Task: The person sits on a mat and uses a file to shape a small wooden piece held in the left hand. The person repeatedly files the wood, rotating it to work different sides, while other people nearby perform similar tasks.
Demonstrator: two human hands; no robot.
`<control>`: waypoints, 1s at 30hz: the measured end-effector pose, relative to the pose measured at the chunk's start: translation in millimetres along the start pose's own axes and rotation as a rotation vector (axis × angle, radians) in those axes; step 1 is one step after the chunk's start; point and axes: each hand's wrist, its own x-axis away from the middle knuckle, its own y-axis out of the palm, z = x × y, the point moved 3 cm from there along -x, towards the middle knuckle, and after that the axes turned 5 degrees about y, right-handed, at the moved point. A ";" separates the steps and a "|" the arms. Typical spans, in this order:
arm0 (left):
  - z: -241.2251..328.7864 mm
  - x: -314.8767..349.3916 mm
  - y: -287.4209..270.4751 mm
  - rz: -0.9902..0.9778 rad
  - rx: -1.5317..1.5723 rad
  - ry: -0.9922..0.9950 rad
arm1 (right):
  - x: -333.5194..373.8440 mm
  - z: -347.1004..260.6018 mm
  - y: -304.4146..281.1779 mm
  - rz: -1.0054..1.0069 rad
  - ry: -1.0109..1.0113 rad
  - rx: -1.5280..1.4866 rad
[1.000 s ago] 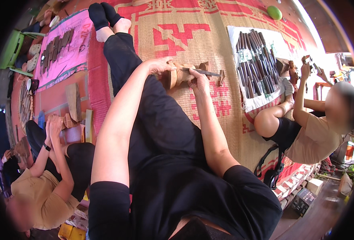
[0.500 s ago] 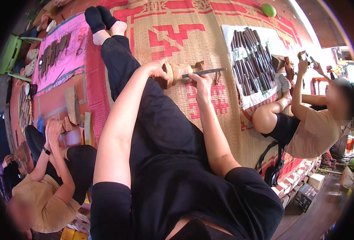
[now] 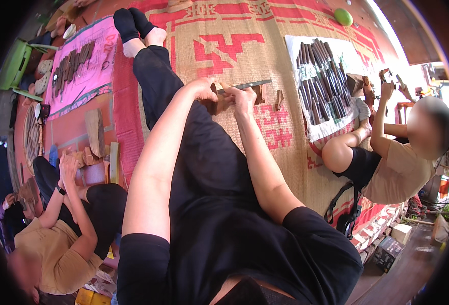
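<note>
1. We see a tan mat (image 3: 298, 170) with red patterns, carrying a white cloth (image 3: 318, 131) toward its right edge.
2. Inward from the mat's red left border, just right of the outstretched legs (image 3: 156, 71), we find a wooden piece (image 3: 218, 107). It has a thick block at its left end, pale on top and brown in shadow, and a brown right end; its middle is mostly covered. We cannot tell whether it rests on the mat.
3. We see the left hand (image 3: 202, 89) at the end of a long, nearly straight arm, its fingers curled over the block and gripping it.
4. The right hand (image 3: 242, 97) comes in close beside it, elbow slightly bent, fingers pinching a dark tool.
5. That slim, straight dark tool (image 3: 256, 83) points rightward above the wood.
6. We see a small brown scrap (image 3: 279, 100) on the mat, left of the cloth's left edge.
</note>
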 end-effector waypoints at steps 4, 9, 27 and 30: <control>-1.5 -1.8 -1.4 0.011 0.027 -0.020 | -5.4 -5.9 -12.6 0.042 -0.047 0.093; -2.6 -1.6 -1.2 -0.047 0.072 0.034 | -0.8 -2.3 -3.5 -0.042 0.009 0.022; -0.7 -2.8 -0.6 -0.004 0.017 -0.016 | -6.4 -20.5 -13.2 0.056 -0.039 0.380; -14.0 -7.2 2.6 0.004 0.021 0.019 | 5.7 -25.7 7.0 -0.093 0.010 0.152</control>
